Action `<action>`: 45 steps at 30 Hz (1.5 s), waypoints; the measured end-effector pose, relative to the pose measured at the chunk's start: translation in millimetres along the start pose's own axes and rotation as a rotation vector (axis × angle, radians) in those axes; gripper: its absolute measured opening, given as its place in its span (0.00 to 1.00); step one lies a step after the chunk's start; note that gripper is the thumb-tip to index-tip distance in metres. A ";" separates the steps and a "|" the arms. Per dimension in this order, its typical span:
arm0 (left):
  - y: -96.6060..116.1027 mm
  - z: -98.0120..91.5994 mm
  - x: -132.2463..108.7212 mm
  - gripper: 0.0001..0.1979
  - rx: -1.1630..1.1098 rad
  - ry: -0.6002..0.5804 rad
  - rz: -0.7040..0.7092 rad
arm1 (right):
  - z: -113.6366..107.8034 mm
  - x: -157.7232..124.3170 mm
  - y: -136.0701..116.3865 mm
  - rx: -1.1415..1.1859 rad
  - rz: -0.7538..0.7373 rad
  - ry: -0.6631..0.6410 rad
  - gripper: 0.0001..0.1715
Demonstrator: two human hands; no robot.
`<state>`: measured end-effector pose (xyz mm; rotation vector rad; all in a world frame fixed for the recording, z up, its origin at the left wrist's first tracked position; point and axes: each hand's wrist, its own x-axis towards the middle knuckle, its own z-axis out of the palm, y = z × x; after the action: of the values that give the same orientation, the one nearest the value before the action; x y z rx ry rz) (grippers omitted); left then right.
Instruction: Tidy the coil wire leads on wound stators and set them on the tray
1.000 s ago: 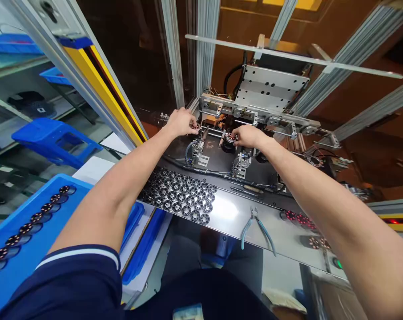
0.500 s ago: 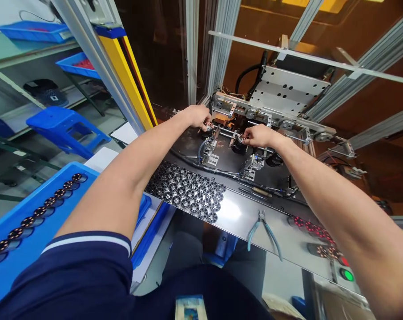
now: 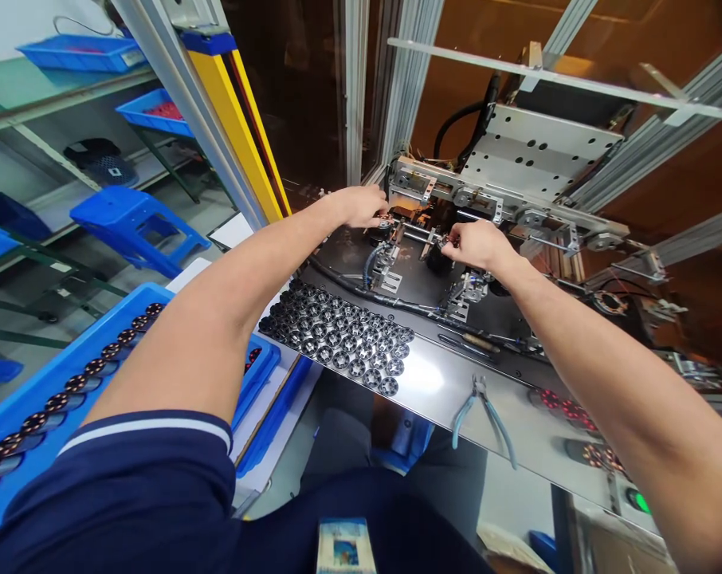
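Observation:
My left hand [image 3: 364, 207] reaches to the left holder of the winding machine, its fingers closed around a small copper-wound motor stator [image 3: 383, 226] that sits there. At the neighbouring black holder [image 3: 438, 259], my right hand [image 3: 479, 244] has its thumb and fingers pinched on another stator, mostly hidden behind the fingers. Rows of black stator cores [image 3: 343, 335] lie on the metal ledge [image 3: 424, 371] below my hands. Blue-handled cutting pliers [image 3: 484, 410] rest on the ledge, right of the cores.
A blue tray [image 3: 56, 335] at left carries a row of copper-wound stators [image 3: 77, 383]. The machine's metal bar [image 3: 510, 201] runs behind my hands. A yellow post [image 3: 235, 119] stands left. Red parts [image 3: 561, 405] and a green button [image 3: 639, 500] are near my right forearm.
The view has shifted slightly, so the scene sits a little differently in the picture. Both hands stay at the same two holders, with only the fingers shifting on the stators.

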<state>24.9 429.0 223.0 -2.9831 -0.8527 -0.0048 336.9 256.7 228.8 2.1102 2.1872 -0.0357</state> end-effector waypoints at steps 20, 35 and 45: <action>295.9 -73.1 -103.8 0.09 -0.376 0.372 0.238 | 44.1 -370.6 35.0 0.313 0.172 0.238 0.10; 491.5 47.7 -114.4 0.23 -0.481 0.174 0.164 | 114.5 -461.0 36.1 0.331 0.369 0.404 0.22; 345.4 77.4 -296.7 0.17 -0.394 0.423 -0.501 | 130.5 -372.8 -140.1 0.884 -0.053 0.282 0.20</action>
<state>-45.1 -17.8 128.9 -2.8019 -1.6427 -0.8705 217.0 -131.1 124.8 2.5682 2.7204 -0.9187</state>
